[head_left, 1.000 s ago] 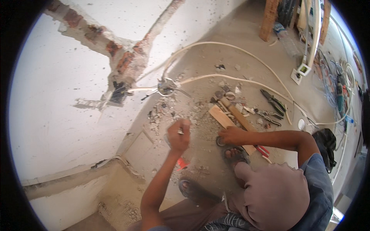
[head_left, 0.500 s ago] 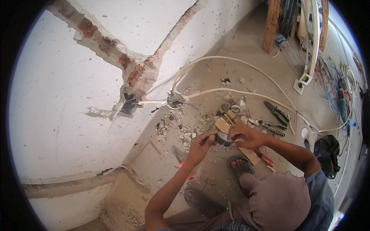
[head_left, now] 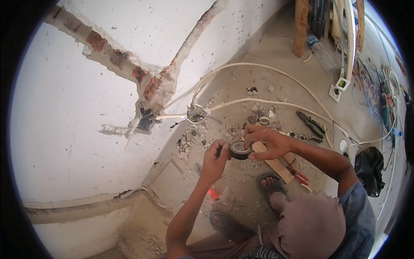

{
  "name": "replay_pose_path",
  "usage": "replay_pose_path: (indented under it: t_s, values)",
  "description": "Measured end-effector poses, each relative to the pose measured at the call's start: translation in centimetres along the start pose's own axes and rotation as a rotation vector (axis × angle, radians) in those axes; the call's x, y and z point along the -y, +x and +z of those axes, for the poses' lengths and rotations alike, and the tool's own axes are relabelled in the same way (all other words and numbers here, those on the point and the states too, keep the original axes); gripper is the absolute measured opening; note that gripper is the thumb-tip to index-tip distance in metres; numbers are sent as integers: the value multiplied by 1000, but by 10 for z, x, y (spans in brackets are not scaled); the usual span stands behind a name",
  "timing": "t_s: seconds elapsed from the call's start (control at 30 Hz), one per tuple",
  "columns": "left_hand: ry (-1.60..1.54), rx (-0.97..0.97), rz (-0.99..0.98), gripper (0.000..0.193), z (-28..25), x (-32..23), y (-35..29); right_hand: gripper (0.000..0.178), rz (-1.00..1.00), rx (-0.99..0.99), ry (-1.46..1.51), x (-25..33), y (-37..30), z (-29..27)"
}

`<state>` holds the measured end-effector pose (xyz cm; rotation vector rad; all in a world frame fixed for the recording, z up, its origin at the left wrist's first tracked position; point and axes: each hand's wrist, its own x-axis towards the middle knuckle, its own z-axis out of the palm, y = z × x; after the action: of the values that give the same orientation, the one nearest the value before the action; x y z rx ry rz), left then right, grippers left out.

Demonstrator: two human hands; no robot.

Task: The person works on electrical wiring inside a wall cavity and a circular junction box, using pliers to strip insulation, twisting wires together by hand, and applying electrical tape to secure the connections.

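A roll of black electrical tape (head_left: 241,156) is in front of me, above the rubble-strewn floor. My right hand (head_left: 272,143) grips it from the right, with a finger at its centre hole and the thumb near its lower rim. At the roll's left edge, the fingers of my left hand (head_left: 214,160) are pinched together; whether they hold the tape's end is too small to tell. Beyond my hands, a round junction box (head_left: 196,114) with wires inside hangs beside the wall, joined to pale cables (head_left: 258,100).
Pliers (head_left: 311,125) and red-handled pliers (head_left: 298,176) lie on the floor to the right, near a wooden strip (head_left: 280,170). A black plastic bag (head_left: 369,170) is farther right. The white wall (head_left: 77,129) has a chiselled channel (head_left: 148,82). A plastic bottle (head_left: 321,54) lies at the back.
Both hands have shifted slightly left with the tape roll, and the roll has turned so more of its face shows. My left fingertips have moved to its edge.
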<state>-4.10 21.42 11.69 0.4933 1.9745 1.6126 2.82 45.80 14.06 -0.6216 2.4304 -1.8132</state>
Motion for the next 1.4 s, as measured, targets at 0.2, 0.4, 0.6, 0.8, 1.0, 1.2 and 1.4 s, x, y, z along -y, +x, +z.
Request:
replay_pose_path:
  t_s: [0.2, 0.4, 0.6, 0.8, 1.0, 1.2, 1.4]
  values:
    - [-534, -19, -154, 20, 7, -11, 3, 42, 34, -69, -104, 8, 15, -6]
    - [-380, -56, -39, 21, 4, -4, 2, 38, 64, -22, -110, 14, 22, -12]
    - [-339, -217, 132, 23, -14, -1, 1, 36, 10, -14, -58, -2, 73, -11]
    - [-351, -222, 147, 22, -36, 3, 21, 75, 243, 2, -199, -96, 176, -23]
    - [-176, -317, 143, 20, -45, 7, 14, 80, 511, -10, -82, -75, 202, -19]
    - [132, -432, 255, 19, -50, -8, 6, 46, -118, 34, -168, -17, 122, 7]
    - [317, -366, 456, 18, -48, -48, 37, 37, -332, -65, -261, -4, 123, -4]
